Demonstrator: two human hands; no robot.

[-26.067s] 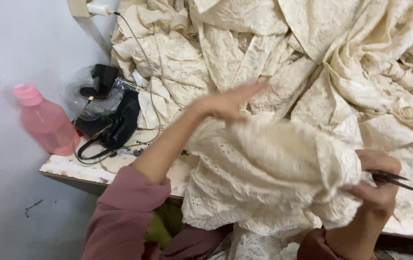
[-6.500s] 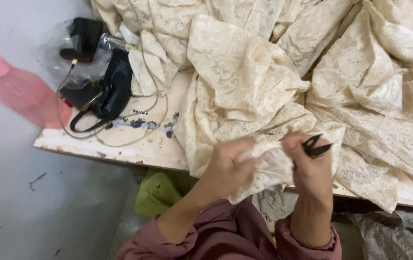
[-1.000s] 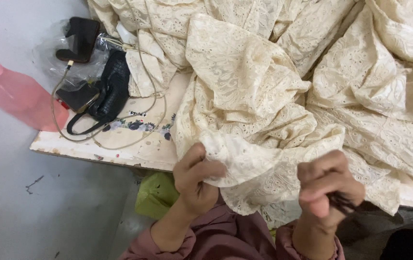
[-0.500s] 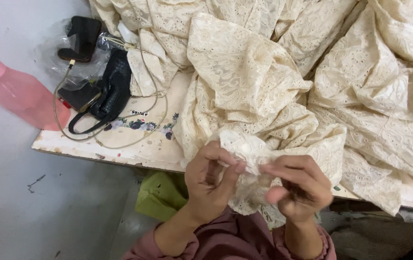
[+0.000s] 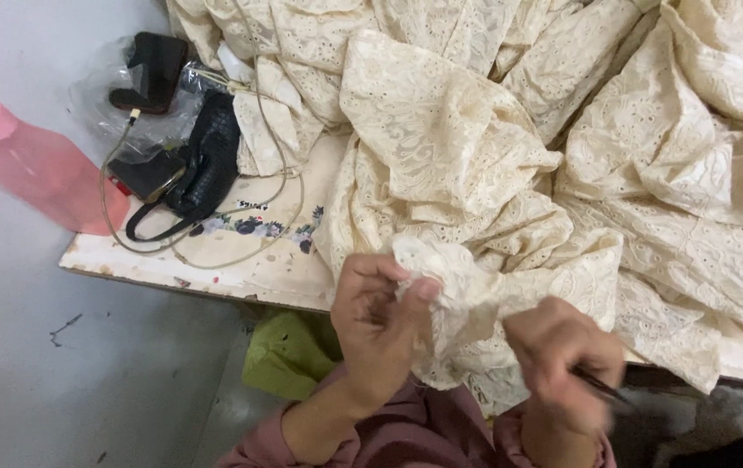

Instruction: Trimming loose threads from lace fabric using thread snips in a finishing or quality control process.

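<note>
Head view: the left hand (image 5: 380,316) pinches a bunched fold of cream lace cloth (image 5: 458,173) between thumb and fingers. The right hand (image 5: 566,355), blurred, is curled closed around dark scissors (image 5: 605,392) and touches the same fold. The cloth is heaped over the counter (image 5: 215,251), its edge hanging off the front. A black bag (image 5: 202,169) and a pink bottle (image 5: 38,165) sit at left.

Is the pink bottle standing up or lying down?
Lying down. The pink bottle lies on its side on the grey floor, beside the table, with its cap end pointing left.
</note>
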